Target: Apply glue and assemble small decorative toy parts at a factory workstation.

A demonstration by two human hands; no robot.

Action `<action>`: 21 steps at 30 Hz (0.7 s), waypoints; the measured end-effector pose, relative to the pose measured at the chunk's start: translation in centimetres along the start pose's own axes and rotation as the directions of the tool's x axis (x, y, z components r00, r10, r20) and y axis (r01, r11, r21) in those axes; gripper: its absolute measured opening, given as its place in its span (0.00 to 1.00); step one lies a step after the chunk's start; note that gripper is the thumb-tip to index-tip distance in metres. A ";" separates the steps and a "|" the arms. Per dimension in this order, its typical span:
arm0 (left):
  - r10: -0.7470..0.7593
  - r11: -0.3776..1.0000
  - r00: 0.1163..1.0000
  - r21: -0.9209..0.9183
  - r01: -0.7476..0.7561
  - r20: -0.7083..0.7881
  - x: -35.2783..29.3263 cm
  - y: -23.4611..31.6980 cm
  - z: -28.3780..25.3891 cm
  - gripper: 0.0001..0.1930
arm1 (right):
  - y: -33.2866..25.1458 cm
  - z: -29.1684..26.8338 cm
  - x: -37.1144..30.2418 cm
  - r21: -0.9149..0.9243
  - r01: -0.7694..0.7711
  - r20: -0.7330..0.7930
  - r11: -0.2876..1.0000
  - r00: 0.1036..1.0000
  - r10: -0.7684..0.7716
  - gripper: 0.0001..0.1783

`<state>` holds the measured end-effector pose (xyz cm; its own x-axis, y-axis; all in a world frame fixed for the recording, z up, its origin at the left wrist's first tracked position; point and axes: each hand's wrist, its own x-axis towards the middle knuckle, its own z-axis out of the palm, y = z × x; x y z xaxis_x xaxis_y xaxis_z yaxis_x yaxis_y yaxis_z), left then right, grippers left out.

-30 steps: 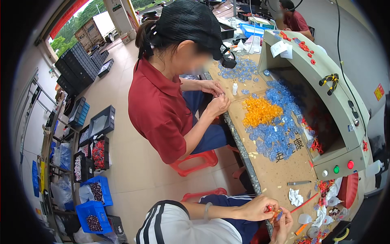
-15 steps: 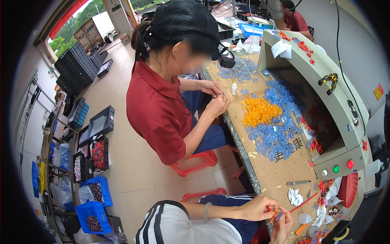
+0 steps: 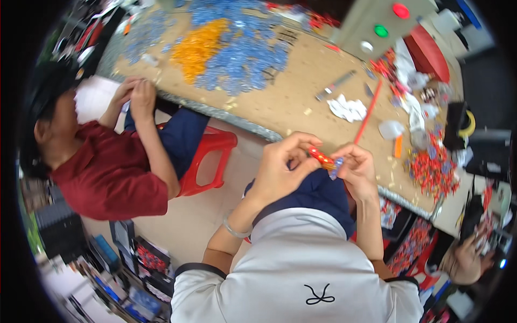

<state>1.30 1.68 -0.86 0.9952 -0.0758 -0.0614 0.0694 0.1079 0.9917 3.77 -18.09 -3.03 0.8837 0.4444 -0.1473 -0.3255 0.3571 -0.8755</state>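
Above my lap, close to the bench's front edge, both hands meet on one small plastic piece [image 3: 321, 157] with a glossy red end, an orange middle and a translucent blue end. My left hand [image 3: 283, 169] pinches the red end between thumb and fingers. On the other side, my right hand [image 3: 356, 168] is closed round the blue end [image 3: 336, 169]. How the coloured parts join is too small to make out. Beyond my hands, a red stick [image 3: 369, 111], a crumpled white tissue [image 3: 347, 108] and a grey pen-like tool [image 3: 335, 85] lie on the bench [image 3: 291, 110].
Piles of blue [image 3: 245, 62] and orange [image 3: 198, 47] translucent pieces lie at the far left. On the right are a heap of red pieces [image 3: 433, 169], a clear bottle [image 3: 391, 129] and a machine with round buttons [image 3: 381, 30]. A co-worker [image 3: 116, 161] sits at left.
My view has swung right and down, so the bench and co-worker have shifted left. Both hands now show nearer the middle, still on the red, orange and blue piece.
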 end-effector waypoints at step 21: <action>0.318 0.921 0.948 0.235 -0.312 0.013 1.5 -1.5 2.8 0.09 | -0.3 -1.8 -1.0 -0.081 0.089 -0.090 0.993 0.991 -0.096 0.08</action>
<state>2.47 -1.34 -2.17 0.9646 -0.0502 0.2588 -0.2629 -0.1099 0.9586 3.57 -20.12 -3.44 0.9377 0.3319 -0.1031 -0.2169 0.3271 -0.9197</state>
